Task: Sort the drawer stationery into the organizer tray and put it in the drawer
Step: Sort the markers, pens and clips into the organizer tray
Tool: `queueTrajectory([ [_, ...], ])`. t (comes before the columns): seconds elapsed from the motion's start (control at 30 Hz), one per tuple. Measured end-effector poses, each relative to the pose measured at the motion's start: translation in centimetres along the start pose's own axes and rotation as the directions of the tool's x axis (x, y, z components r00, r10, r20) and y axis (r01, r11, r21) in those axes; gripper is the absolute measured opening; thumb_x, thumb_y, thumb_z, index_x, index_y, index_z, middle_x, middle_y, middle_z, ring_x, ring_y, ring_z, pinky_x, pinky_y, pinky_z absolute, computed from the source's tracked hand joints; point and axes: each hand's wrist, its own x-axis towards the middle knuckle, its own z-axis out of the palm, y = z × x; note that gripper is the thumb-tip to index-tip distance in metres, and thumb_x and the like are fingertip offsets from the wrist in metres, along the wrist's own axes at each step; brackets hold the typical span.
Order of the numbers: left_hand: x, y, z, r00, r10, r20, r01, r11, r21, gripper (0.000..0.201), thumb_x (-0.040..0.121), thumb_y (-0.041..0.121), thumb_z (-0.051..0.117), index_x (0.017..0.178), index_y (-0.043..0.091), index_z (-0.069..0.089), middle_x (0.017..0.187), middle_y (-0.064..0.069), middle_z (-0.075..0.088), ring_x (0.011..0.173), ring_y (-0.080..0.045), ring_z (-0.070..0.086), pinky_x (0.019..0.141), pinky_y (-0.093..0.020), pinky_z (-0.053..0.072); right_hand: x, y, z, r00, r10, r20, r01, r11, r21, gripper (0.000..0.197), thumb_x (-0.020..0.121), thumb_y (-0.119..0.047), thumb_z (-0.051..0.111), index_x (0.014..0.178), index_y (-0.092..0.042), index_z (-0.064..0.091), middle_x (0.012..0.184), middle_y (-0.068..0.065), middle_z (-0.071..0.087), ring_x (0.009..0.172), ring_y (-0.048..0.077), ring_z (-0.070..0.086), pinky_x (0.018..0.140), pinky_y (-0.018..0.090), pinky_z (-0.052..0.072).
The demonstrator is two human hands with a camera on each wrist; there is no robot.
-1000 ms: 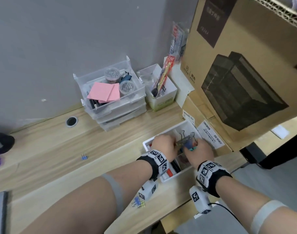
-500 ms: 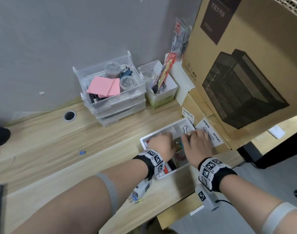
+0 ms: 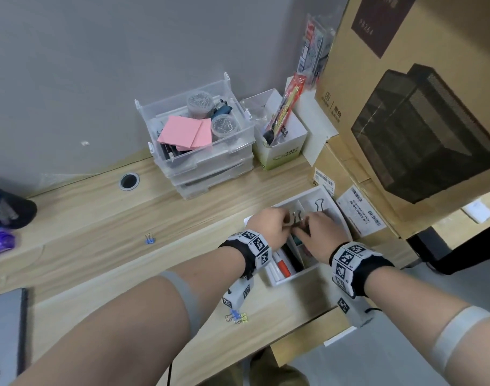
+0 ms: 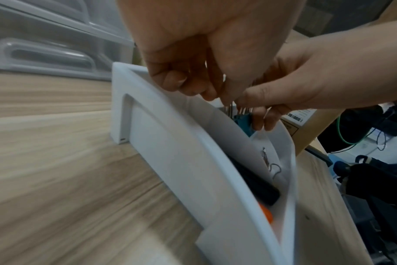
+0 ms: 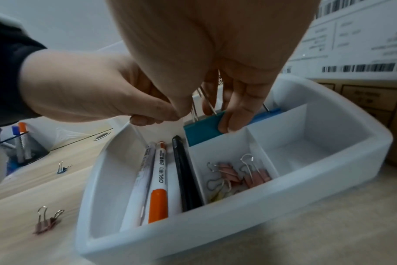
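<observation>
The white organizer tray (image 3: 289,278) (image 5: 193,238) (image 4: 170,143) sits on the desk's right side against cardboard boxes. Its long compartment holds an orange-capped marker (image 5: 158,182), a white pen and a black pen (image 5: 186,172). Several pink binder clips (image 5: 238,175) lie in a small compartment. Both hands meet over a middle compartment, where a large teal binder clip (image 5: 202,130) (image 4: 243,123) stands. My left hand (image 3: 274,224) (image 5: 97,93) pinches its wire handles. My right hand (image 3: 319,232) (image 5: 236,114) grips the clip's body with curled fingers.
A clear drawer stack (image 3: 238,126) with pink sticky notes stands at the back, a white-and-green box (image 3: 282,154) beside it. Cardboard boxes (image 3: 405,107) wall the right side. Loose clips lie on the desk (image 3: 149,238) and near the front edge (image 3: 236,317). A black pen holder (image 3: 9,210) is far left.
Both hands have gone down from above the tray into it, lowering the large binder clip into the middle compartment.
</observation>
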Motion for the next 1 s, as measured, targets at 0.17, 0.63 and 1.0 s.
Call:
queueTrajectory([
  [0.17,-1.8,-1.7,-1.1,1.0,-0.011,-0.021,0.008,0.992,-0.122,0.017,0.082,0.021,0.052,0.084,0.019,0.069,0.076,0.006,0.065,0.074,-0.018,0.063,0.066,-0.03,0.053,0.6,-0.7,0.6,0.995,0.097,-0.003,-0.097,0.995,-0.015,0.026,0.096,-0.038,0.055,0.103,-0.013,0.056,0.103,0.004,0.062,0.081,0.019,0.054,0.064,0.032,0.038],
  [0.63,-11.1,-16.6,-9.1,0.833,-0.475,-0.283,0.485,0.874,-0.04,0.021,0.085,0.027,0.061,0.102,0.014,0.059,0.098,-0.006,0.061,0.087,-0.027,0.059,0.075,-0.034,0.048,-5.7,-7.7,3.7,0.936,-0.347,-0.052,0.351,0.918,0.186,0.026,0.088,-0.035,0.06,0.105,-0.02,0.048,0.093,-0.009,0.048,0.071,0.01,0.052,0.066,0.03,0.048],
  [1.0,-13.7,-22.4,-8.0,0.887,-0.462,-0.033,0.46,0.872,0.168,0.052,0.085,0.02,0.059,0.136,0.021,0.047,0.125,-0.01,0.042,0.114,-0.03,0.045,0.098,-0.039,0.043,-7.4,-9.8,12.5,0.782,-0.466,0.415,0.473,0.876,0.093,0.033,0.085,-0.009,0.061,0.116,-0.019,0.058,0.116,0.0,0.046,0.097,0.018,0.052,0.091,0.031,0.047],
])
